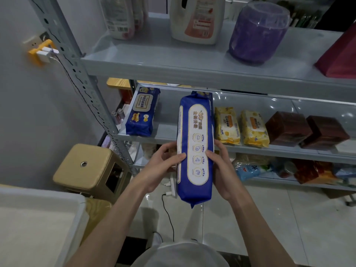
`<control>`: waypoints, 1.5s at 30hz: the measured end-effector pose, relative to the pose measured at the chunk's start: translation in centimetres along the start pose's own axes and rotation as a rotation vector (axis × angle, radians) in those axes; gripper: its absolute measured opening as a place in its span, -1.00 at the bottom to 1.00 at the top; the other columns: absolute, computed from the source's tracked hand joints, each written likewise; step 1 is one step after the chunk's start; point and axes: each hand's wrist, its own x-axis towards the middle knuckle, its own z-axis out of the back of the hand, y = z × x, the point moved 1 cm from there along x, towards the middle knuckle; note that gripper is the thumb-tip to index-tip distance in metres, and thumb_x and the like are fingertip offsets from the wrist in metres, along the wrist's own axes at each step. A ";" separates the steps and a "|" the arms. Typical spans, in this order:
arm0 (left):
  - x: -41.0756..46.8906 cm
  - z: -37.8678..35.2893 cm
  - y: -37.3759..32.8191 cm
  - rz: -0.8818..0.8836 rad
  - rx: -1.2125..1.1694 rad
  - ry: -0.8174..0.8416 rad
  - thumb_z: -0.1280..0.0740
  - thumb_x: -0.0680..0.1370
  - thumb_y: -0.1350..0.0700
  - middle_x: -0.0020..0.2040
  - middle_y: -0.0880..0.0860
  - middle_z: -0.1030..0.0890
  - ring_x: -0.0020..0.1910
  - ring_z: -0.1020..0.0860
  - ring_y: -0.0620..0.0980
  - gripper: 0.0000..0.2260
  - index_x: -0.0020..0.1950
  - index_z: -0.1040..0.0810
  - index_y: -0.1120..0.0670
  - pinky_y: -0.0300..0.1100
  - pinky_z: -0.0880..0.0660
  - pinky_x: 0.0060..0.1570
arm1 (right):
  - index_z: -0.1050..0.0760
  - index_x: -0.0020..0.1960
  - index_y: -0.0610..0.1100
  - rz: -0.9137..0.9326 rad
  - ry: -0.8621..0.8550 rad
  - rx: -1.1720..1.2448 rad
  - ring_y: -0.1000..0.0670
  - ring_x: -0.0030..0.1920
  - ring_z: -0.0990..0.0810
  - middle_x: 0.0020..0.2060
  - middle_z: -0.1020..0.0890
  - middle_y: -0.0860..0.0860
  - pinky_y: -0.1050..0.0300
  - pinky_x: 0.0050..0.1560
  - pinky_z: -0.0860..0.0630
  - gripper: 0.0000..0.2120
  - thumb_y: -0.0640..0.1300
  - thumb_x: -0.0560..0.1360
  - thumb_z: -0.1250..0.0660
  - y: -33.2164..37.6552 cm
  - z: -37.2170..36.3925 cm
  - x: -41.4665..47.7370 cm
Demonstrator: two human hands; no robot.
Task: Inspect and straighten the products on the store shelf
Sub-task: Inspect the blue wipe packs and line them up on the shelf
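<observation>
A long blue wipes pack (195,130) with a white oval label is held lengthwise in front of the middle shelf (250,149), its far end over the shelf. My left hand (163,164) grips its left side with the thumb on the label. My right hand (221,166) grips its right side the same way. A second blue pack (142,112) lies on the shelf to the left. Behind the held pack, the top of another blue pack (204,93) shows. Two yellow packs (227,125) (254,128) and two brown boxes (289,128) (327,132) lie to the right.
The upper shelf (173,62) carries a white jug (198,18), a purple tub (256,31) and white bottles (121,16). A tan stool (86,166) stands at the left by the shelf post (92,97). A white bin (38,218) is at bottom left. Bagged goods (250,168) fill the lower shelf.
</observation>
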 end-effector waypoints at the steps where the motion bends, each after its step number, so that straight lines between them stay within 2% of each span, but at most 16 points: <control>1: 0.0 -0.1 0.0 -0.004 0.002 -0.003 -0.64 0.31 -0.09 0.23 0.09 -0.66 0.21 -0.65 0.11 -0.32 0.35 -0.45 -0.04 0.16 -0.56 0.24 | -0.37 0.40 0.11 -0.003 -0.012 0.000 -0.18 0.18 -0.70 0.14 -0.72 -0.05 -0.28 0.24 -0.60 -0.45 0.02 0.46 -0.49 0.1 -0.1 0.0; 4: -0.1 -0.9 -0.6 -0.016 -0.007 -0.031 -0.56 0.37 -0.07 0.20 0.07 -0.65 0.18 -0.66 0.11 -0.37 0.37 -0.38 -0.07 0.20 -0.57 0.25 | -0.43 0.38 0.09 -0.001 -0.045 -0.003 -0.13 0.20 -0.70 0.15 -0.72 0.00 -0.27 0.28 -0.58 -0.50 0.09 0.47 -0.43 0.3 -0.5 0.0; 8: -0.2 -1.6 -1.1 -0.012 -0.011 -0.037 -0.45 0.48 -0.12 0.22 0.07 -0.64 0.14 -0.68 0.07 -0.54 0.32 -0.40 -0.12 0.13 -0.61 0.18 | -0.45 0.42 0.04 -0.034 -0.070 0.044 -0.12 0.24 -0.68 0.25 -0.68 -0.03 -0.25 0.29 -0.58 -0.53 0.11 0.54 -0.39 0.4 -0.6 0.2; 10: 0.0 -1.6 -1.2 -0.012 0.011 -0.045 -0.40 0.53 -0.18 0.24 0.06 -0.64 0.11 -0.69 0.03 -0.58 0.33 -0.43 -0.10 0.06 -0.62 0.14 | -0.46 0.44 0.00 -0.038 -0.049 0.059 -0.13 0.27 -0.66 0.29 -0.66 -0.07 -0.14 0.19 -0.63 -0.54 0.11 0.59 -0.34 0.6 -0.5 0.1; 13: 0.0 -1.9 -1.5 -0.015 0.038 -0.028 -0.35 0.51 -0.28 0.25 0.02 -0.63 0.12 -0.67 0.02 -0.53 0.36 -0.47 -0.12 -0.05 -0.59 0.03 | -0.47 0.44 -0.02 -0.040 -0.042 0.062 -0.11 0.25 -0.67 0.25 -0.68 -0.06 0.00 0.07 -0.63 -0.53 0.14 0.60 -0.30 0.9 -0.4 0.0; 17: 0.1 -2.3 -2.0 -0.004 0.038 -0.020 -0.27 0.60 -0.27 0.26 0.01 -0.63 0.16 -0.66 0.00 -0.56 0.41 -0.45 -0.11 -0.17 -0.61 -0.08 | -0.46 0.46 0.04 -0.012 -0.063 -0.030 -0.10 0.29 -0.65 0.28 -0.67 -0.02 -0.10 0.25 -0.58 -0.50 0.24 0.60 -0.27 1.3 -0.5 0.2; 20: 0.1 -2.3 -2.3 0.015 0.064 -0.023 -0.24 0.61 -0.30 0.26 0.03 -0.63 0.18 -0.66 0.04 -0.57 0.39 -0.44 -0.12 -0.08 -0.62 0.03 | -0.49 0.42 0.09 0.001 -0.065 -0.071 -0.07 0.29 -0.64 0.27 -0.67 0.02 -0.11 0.28 -0.58 -0.55 0.26 0.62 -0.23 1.6 -0.7 0.1; 23: 0.1 -2.3 -2.4 0.024 0.069 -0.018 -0.23 0.59 -0.33 0.26 0.03 -0.64 0.20 -0.64 0.06 -0.55 0.39 -0.45 -0.13 -0.03 -0.61 0.09 | -0.49 0.41 0.10 -0.004 -0.068 -0.078 -0.05 0.28 -0.64 0.27 -0.67 0.04 -0.04 0.19 -0.60 -0.53 0.28 0.59 -0.25 1.9 -1.0 -0.1; 25: -0.1 -2.3 -2.6 0.048 0.047 -0.010 -0.27 0.51 -0.41 0.27 0.04 -0.64 0.23 -0.63 0.08 -0.44 0.42 -0.45 -0.15 0.04 -0.59 0.18 | -0.48 0.44 0.12 -0.009 -0.067 -0.099 -0.05 0.27 -0.65 0.28 -0.66 0.05 -0.01 0.14 -0.62 -0.48 0.31 0.55 -0.27 1.9 -1.2 -0.3; 27: 0.0 -2.0 -2.4 0.081 -0.010 0.006 -0.34 0.41 -0.48 0.29 0.04 -0.64 0.26 -0.63 0.09 -0.31 0.44 -0.45 -0.15 0.11 -0.55 0.27 | -0.46 0.46 0.18 0.006 -0.055 -0.141 -0.03 0.28 -0.64 0.30 -0.64 0.07 -0.02 0.17 -0.63 -0.51 0.27 0.57 -0.30 1.8 -1.1 -0.4; 32: -0.4 -1.4 -2.4 0.139 -0.192 0.000 -0.28 0.57 -0.26 0.14 0.03 -0.72 0.17 -0.66 0.05 -0.56 0.33 -0.53 -0.03 -0.03 -0.55 0.09 | -0.37 0.53 0.22 0.021 -0.024 -0.188 0.07 0.23 -0.61 0.28 -0.59 0.13 0.05 0.09 -0.62 -0.51 0.12 0.62 -0.33 2.3 -1.5 -0.5; 34: -0.5 -1.1 -2.5 0.124 -0.162 -0.003 -0.34 0.54 -0.25 0.19 0.05 -0.70 0.19 -0.65 0.07 -0.53 0.36 -0.51 -0.03 0.01 -0.57 0.13 | -0.40 0.51 0.21 -0.006 -0.018 -0.206 0.02 0.24 -0.62 0.28 -0.61 0.09 -0.02 0.14 -0.63 -0.51 0.18 0.60 -0.33 2.3 -1.5 -0.4; 36: -0.5 -0.9 -2.6 0.082 -0.073 -0.014 -0.43 0.47 -0.24 0.29 0.09 -0.63 0.22 -0.63 0.11 -0.45 0.39 -0.45 -0.07 0.09 -0.59 0.21 | -0.46 0.46 0.17 -0.051 -0.017 -0.214 -0.05 0.27 -0.64 0.26 -0.66 0.04 -0.13 0.29 -0.59 -0.46 0.30 0.52 -0.35 2.2 -1.4 -0.4; 38: -0.6 -0.9 -2.8 0.028 0.022 -0.028 -0.47 0.44 -0.18 0.30 0.08 -0.58 0.21 -0.62 0.11 -0.43 0.41 -0.43 -0.14 0.06 -0.64 0.12 | -0.53 0.36 0.10 -0.090 -0.024 -0.204 -0.05 0.22 -0.68 0.16 -0.72 0.04 -0.16 0.33 -0.56 -0.42 0.36 0.45 -0.35 2.3 -1.2 -0.4; 41: -0.8 -1.3 -2.8 -0.074 0.109 -0.036 -0.53 0.46 -0.02 0.27 -0.02 -0.53 0.19 -0.60 0.01 -0.44 0.41 -0.42 -0.18 -0.10 -0.67 -0.08 | -0.57 0.25 0.05 -0.133 -0.029 -0.145 -0.04 0.11 -0.73 0.05 -0.76 0.02 -0.14 0.25 -0.62 -0.48 0.32 0.41 -0.37 2.8 -1.4 -0.2; 45: -0.9 -2.0 -2.3 -0.209 0.196 -0.038 -0.52 0.49 0.03 0.32 -0.08 -0.50 0.20 -0.60 -0.07 -0.41 0.45 -0.36 -0.20 -0.18 -0.66 -0.10 | -0.51 0.38 -0.02 -0.139 -0.001 -0.172 -0.04 0.11 -0.74 0.10 -0.75 0.00 -0.14 0.21 -0.64 -0.37 0.21 0.39 -0.51 2.8 -1.9 -0.1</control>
